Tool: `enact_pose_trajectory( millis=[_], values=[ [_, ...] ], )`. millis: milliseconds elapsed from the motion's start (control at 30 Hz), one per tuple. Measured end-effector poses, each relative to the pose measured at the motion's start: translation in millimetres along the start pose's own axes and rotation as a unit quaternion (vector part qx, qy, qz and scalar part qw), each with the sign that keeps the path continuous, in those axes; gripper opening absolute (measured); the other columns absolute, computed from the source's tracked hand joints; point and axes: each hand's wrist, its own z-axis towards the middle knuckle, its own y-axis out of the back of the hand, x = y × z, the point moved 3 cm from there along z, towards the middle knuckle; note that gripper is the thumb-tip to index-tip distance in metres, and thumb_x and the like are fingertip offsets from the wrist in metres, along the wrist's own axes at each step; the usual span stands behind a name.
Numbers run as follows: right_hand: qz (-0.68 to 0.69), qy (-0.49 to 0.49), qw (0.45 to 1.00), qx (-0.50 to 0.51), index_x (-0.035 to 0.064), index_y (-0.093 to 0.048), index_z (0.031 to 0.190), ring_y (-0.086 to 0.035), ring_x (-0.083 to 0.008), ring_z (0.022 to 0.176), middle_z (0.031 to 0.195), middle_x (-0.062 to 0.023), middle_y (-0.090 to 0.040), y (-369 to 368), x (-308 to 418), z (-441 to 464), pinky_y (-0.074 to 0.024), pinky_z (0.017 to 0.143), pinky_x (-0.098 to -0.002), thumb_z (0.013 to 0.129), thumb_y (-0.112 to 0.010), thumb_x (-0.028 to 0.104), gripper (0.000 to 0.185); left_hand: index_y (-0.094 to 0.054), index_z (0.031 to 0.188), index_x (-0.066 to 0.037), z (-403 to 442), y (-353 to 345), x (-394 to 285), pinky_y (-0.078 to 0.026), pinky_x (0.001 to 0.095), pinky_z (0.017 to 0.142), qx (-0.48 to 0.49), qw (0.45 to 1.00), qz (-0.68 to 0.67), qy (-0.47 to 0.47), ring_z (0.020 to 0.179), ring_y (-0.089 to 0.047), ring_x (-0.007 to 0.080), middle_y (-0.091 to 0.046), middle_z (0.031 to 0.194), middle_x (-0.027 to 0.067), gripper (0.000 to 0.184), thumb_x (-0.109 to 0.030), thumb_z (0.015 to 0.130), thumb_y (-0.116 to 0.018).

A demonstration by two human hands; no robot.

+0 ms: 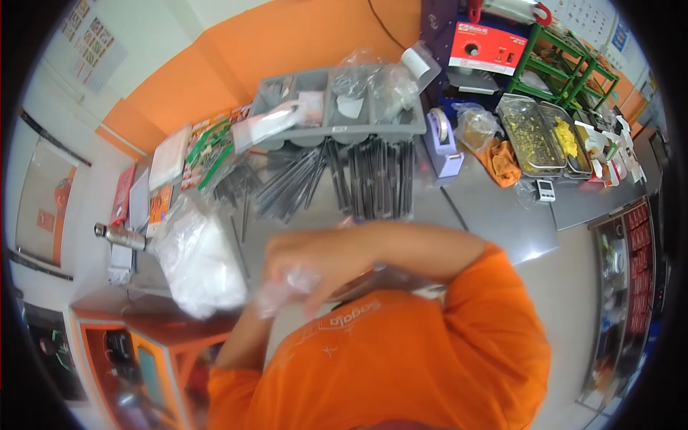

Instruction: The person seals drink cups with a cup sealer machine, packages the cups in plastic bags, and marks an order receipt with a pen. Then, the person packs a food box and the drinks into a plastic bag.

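My right forearm reaches across my chest, and my right hand (324, 264) is bent down over my left one, blurred by motion. A crumpled piece of thin clear plastic (292, 284) shows at the two hands; whether it is a glove or a bag I cannot make out. From below comes my left forearm (244, 337), its hand (278, 266) largely covered by the right hand and the plastic. The fingers of both hands are smeared or hidden. Just left of them lies a clear bag of white items (199, 251) at the counter edge.
Bundles of black wrapped sticks (376, 179) lie on the steel counter (494, 222) before a grey divided bin (344, 132). A tape dispenser (446, 147), orange cloth (499, 163), wire baskets (532, 136) and small timer (545, 190) are rightward. A metal bottle (120, 236) is left.
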Motion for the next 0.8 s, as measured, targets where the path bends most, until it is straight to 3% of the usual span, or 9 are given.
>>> enact_pose_trajectory(
  millis=[100,133,200,333,467,533,567,700,800],
  values=[
    [0.017,-0.256,0.950,-0.177,0.0020,-0.055,0.099,-0.057,-0.0261,0.087,0.094,-0.0122,-0.059,127.8,-40.9,-41.9,-0.0440,0.079,-0.0375,0.079,-0.064,0.019,0.028,-0.051,0.091,-0.003,-1.8,24.6,6.6,-0.046,0.0383,0.069,-0.119,0.966,0.085,-0.212,0.073,-0.055,0.0317,-0.056,0.074,0.0125,0.024,-0.012,0.070,-0.059],
    [-0.257,-0.310,0.891,-0.210,-0.0015,-0.057,0.092,-0.060,-0.0293,0.081,0.085,-0.0170,-0.061,178.7,-90.1,-76.7,-0.0462,0.075,-0.0387,0.084,-0.056,0.021,0.024,-0.047,0.096,-0.002,-2.5,32.1,7.9,-0.046,0.0398,0.070,-0.167,0.940,0.108,-0.278,0.074,-0.054,0.0338,-0.055,0.073,0.0139,0.026,-0.007,0.072,-0.057],
    [-0.429,-0.523,0.736,-0.032,-0.0046,-0.063,0.078,-0.060,-0.0383,0.077,0.078,-0.0248,-0.061,238.3,-171.8,-145.0,-0.0468,0.072,-0.0432,0.081,-0.049,0.018,0.026,-0.046,0.094,-0.003,8.9,49.3,-8.1,-0.045,0.0405,0.068,0.029,0.998,0.042,-0.022,0.077,-0.053,0.0334,-0.056,0.082,0.0151,0.025,-0.009,0.072,-0.057],
    [-0.443,-0.546,0.708,0.067,0.0008,-0.067,0.088,-0.063,-0.0351,0.080,0.085,-0.0213,-0.064,236.4,-249.9,-188.5,-0.0501,0.069,-0.0432,0.072,-0.056,0.007,0.020,-0.049,0.093,-0.005,23.6,44.1,-25.0,-0.042,0.0374,0.068,-0.051,0.995,-0.012,-0.084,0.079,-0.050,0.0285,-0.052,0.096,0.0169,0.014,-0.015,0.083,-0.051],
    [-0.565,-0.623,0.515,-0.166,0.0080,-0.065,0.092,-0.062,-0.0284,0.072,0.078,-0.0118,-0.061,279.8,-329.3,-189.9,-0.0496,0.063,-0.0401,0.075,-0.059,0.016,0.020,-0.057,0.086,-0.005,12.9,27.3,-9.1,-0.040,0.0350,0.076,-0.068,0.924,-0.334,0.176,0.081,-0.049,0.0291,-0.054,0.097,0.0154,0.012,-0.015,0.081,-0.052],
    [-0.622,-0.582,0.412,-0.323,0.0117,-0.064,0.094,-0.062,-0.0250,0.067,0.075,-0.0071,-0.059,294.7,-346.0,-189.2,-0.0493,0.061,-0.0386,0.076,-0.061,0.021,0.021,-0.058,0.084,-0.005,17.3,38.3,-24.2,-0.041,0.0362,0.075,-0.076,0.987,-0.094,0.108,0.081,-0.050,0.0301,-0.054,0.093,0.0152,0.011,-0.013,0.079,-0.053],
    [-0.665,-0.530,0.408,-0.332,0.0131,-0.064,0.091,-0.061,-0.0232,0.065,0.072,-0.0061,-0.056,292.4,-329.3,-180.3,-0.0486,0.059,-0.0375,0.076,-0.061,0.024,0.019,-0.059,0.083,-0.004,18.8,41.4,-33.9,-0.041,0.0374,0.075,-0.072,0.985,0.156,0.015,0.081,-0.050,0.0310,-0.055,0.090,0.0150,0.011,-0.012,0.078,-0.053],
    [-0.779,-0.391,0.414,-0.264,0.0094,-0.066,0.093,-0.063,-0.0261,0.079,0.084,-0.0108,-0.063,273.4,-313.3,-185.2,-0.0496,0.068,-0.0403,0.075,-0.060,0.019,0.021,-0.059,0.088,-0.005,-4.9,0.3,-20.8,-0.040,0.0413,0.079,-0.135,0.961,0.103,0.218,0.087,-0.051,0.0339,-0.056,0.091,0.0171,0.016,-0.007,0.073,-0.053],
    [-0.588,-0.608,0.533,0.009,0.0044,-0.066,0.094,-0.061,-0.0311,0.089,0.095,-0.0170,-0.062,259.1,-299.2,-185.7,-0.0484,0.075,-0.0418,0.070,-0.059,0.011,0.026,-0.058,0.090,-0.006,-10.0,-10.7,-21.9,-0.038,0.0414,0.083,-0.207,0.939,0.045,0.269,0.089,-0.052,0.0325,-0.057,0.092,0.0156,0.018,-0.006,0.072,-0.054]
  ],
)
